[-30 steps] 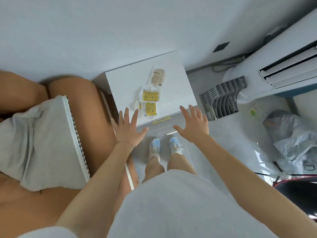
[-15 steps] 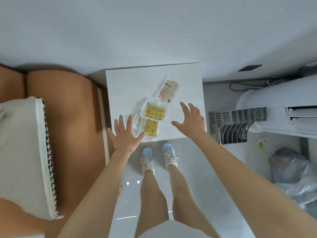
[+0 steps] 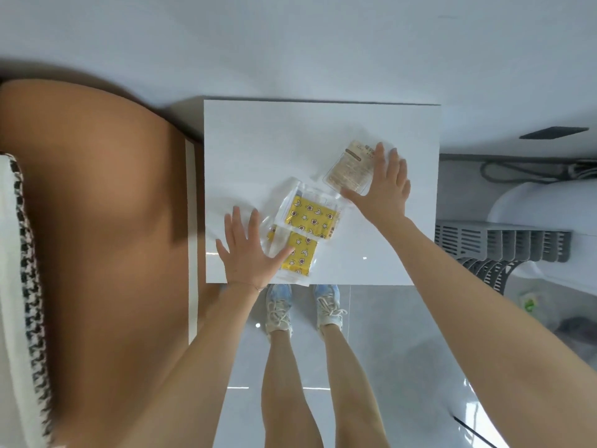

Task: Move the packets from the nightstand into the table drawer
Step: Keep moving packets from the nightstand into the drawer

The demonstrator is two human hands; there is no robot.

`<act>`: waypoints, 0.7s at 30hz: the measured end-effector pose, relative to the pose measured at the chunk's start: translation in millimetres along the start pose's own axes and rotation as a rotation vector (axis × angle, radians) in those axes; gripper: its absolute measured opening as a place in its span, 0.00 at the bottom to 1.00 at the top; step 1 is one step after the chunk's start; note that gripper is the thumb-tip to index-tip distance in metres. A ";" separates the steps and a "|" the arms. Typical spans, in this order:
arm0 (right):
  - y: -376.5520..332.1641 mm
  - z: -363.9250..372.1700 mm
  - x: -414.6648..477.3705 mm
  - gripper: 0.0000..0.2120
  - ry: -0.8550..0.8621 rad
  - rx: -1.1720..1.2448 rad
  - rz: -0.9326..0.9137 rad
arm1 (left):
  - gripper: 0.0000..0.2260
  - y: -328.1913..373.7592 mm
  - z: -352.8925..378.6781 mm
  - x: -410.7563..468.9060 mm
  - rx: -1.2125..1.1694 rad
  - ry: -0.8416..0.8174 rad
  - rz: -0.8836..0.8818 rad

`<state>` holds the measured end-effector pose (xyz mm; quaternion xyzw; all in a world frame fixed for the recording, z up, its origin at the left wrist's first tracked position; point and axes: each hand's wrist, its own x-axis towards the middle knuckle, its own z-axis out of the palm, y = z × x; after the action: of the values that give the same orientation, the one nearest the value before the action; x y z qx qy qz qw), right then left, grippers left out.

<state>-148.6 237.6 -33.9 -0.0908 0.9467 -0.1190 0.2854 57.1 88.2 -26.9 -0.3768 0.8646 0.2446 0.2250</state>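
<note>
Three packets (image 3: 311, 218) lie on the white square nightstand (image 3: 258, 140). Both hands are flat and splayed: left hand (image 3: 247, 253) touching the near yellow star-patterned packets (image 3: 298, 255), right hand (image 3: 382, 185) on the far beige packet (image 3: 350, 168).

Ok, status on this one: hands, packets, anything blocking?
Both open: left hand at lower yellow packet, right hand over beige packet. Three packets on nightstand, none gripped. Nothing blocking; drawer not in view.

Left grip (image 3: 247, 253) palm down, fingers spread, right grip (image 3: 384, 189) palm down, fingers straight, thumb out
</note>
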 end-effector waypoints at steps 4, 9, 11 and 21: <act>-0.7 4.8 -7.5 0.43 0.100 0.115 -0.054 | 0.40 7.6 11.1 -5.0 -0.004 0.032 0.024; -2.7 -1.0 -10.2 0.35 0.083 0.363 0.066 | 0.29 11.6 17.7 -10.9 -0.059 0.117 0.042; -2.8 -4.2 -9.5 0.32 0.097 0.548 0.179 | 0.25 11.1 20.9 -12.0 -0.082 0.184 0.083; -0.8 3.1 -43.5 0.11 -0.053 1.085 0.239 | 0.29 20.9 17.5 -23.0 -0.242 0.196 -0.086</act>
<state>-111.1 246.7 -13.6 0.1741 0.7459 -0.5540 0.3263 58.9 123.5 -22.0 -0.4597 0.8299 0.2990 0.1028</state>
